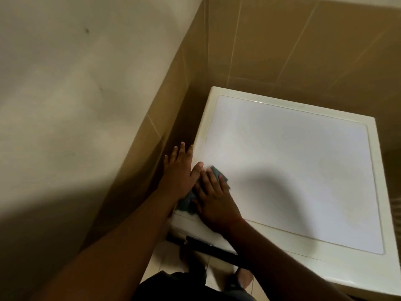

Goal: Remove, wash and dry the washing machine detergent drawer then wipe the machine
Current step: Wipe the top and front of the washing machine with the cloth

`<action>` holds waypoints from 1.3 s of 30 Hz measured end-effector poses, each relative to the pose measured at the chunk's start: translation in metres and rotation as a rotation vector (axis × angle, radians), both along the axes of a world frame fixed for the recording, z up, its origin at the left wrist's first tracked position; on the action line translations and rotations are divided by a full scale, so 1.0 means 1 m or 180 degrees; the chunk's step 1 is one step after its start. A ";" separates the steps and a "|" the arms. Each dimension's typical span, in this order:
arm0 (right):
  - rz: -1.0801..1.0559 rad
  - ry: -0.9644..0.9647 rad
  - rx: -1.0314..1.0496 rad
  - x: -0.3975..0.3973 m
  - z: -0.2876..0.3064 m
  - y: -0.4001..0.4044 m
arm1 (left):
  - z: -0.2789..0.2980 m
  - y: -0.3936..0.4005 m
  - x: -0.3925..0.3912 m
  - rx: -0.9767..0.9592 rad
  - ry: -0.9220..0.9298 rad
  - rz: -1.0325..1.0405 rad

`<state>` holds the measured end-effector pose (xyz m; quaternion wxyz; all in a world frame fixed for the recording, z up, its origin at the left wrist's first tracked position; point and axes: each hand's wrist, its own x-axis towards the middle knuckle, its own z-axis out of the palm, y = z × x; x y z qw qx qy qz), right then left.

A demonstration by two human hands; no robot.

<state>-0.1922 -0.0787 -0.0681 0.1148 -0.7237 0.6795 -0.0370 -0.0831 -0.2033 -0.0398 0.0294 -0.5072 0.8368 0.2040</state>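
Note:
The white washing machine (293, 161) fills the right half of the view, its flat top panel seen from above. A blue-grey cloth (186, 200) lies on the near left corner of the top, partly hidden under my hands. My right hand (213, 196) presses flat on the cloth with fingers spread over it. My left hand (181, 170) rests open at the machine's left edge, fingers pointing away from me, thumb touching the top. The dark drawer opening (208, 248) shows on the machine's front below my right forearm. The drawer itself is not in view.
A brown tiled wall (303, 40) runs behind the machine and along its left side, leaving a narrow dark gap (173, 135). A pale wall (76, 83) rises above the tiles at left. Light floor tiles (160, 261) and my feet show below.

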 end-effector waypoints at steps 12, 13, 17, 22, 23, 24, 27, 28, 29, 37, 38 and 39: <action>-0.0561 -0.0086 -0.0087 0.013 -0.006 -0.032 | -0.008 -0.016 0.010 0.0182 0.1227 0.0084; -0.0583 -0.0070 -0.0086 0.010 -0.007 -0.035 | -0.008 -0.018 0.008 0.0172 0.1257 0.0106; -0.0836 0.0112 -0.0049 -0.015 -0.009 -0.102 | -0.011 -0.023 0.003 0.0135 0.1300 0.0128; -0.1147 0.0070 0.0248 -0.063 -0.004 -0.205 | -0.009 -0.030 0.002 0.0057 0.1150 0.0084; -0.1190 0.0118 0.0269 -0.071 -0.003 -0.221 | -0.008 -0.031 0.002 0.0029 0.1141 0.0091; -0.1224 0.0160 0.0288 -0.078 -0.003 -0.235 | -0.007 -0.030 0.003 0.0001 0.1145 0.0113; -0.1367 0.0182 0.0343 -0.093 -0.001 -0.270 | -0.010 -0.027 0.008 -0.0035 0.1170 0.0216; -0.1422 0.0175 0.0349 -0.097 -0.001 -0.280 | -0.013 -0.026 0.009 -0.0022 0.1178 0.0239; -0.1471 0.0170 0.0350 -0.102 -0.001 -0.290 | -0.016 -0.024 0.012 -0.0005 0.1186 0.0253; -0.1545 0.0012 0.0207 -0.151 0.002 -0.303 | -0.024 -0.013 0.033 -0.0037 0.1229 0.0297; -0.1677 0.0032 0.0156 -0.164 0.000 -0.292 | -0.023 -0.013 0.035 -0.0016 0.1220 0.0295; -0.1800 0.0075 0.0106 -0.180 -0.002 -0.278 | -0.022 -0.013 0.036 -0.0003 0.1216 0.0297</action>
